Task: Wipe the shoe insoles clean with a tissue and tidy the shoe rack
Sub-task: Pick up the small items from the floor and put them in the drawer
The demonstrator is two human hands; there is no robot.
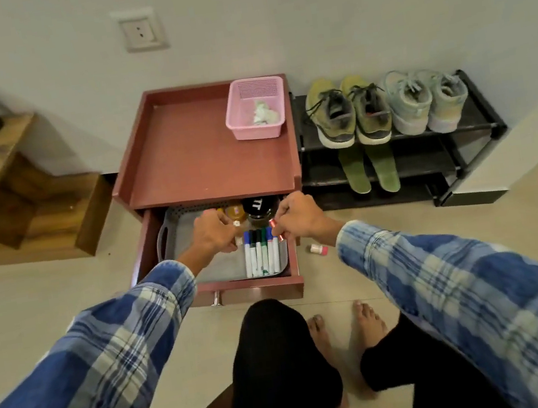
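Observation:
Both my hands reach into the open drawer [258, 288] of a red-brown cabinet [198, 151]. My left hand [213, 234] pinches small whitish items over a grey tray [214, 267]. My right hand [297, 215] pinches small red-capped items beside a row of markers [262, 251]. A black shoe rack [478, 126] to the right carries a pair of olive sneakers [349, 111] and a pair of pale grey sneakers [424, 100] on its top shelf. Two green insoles [370, 169] lie on the shelf below. A crumpled tissue [263, 113] sits in a pink basket [256, 108] on the cabinet.
A small pink-capped bottle [319, 249] lies on the floor right of the drawer. Jars [254, 211] stand at the back of the tray. A wooden shelf unit [17, 190] stands left. My bare feet [348, 334] are on the tiled floor below the drawer.

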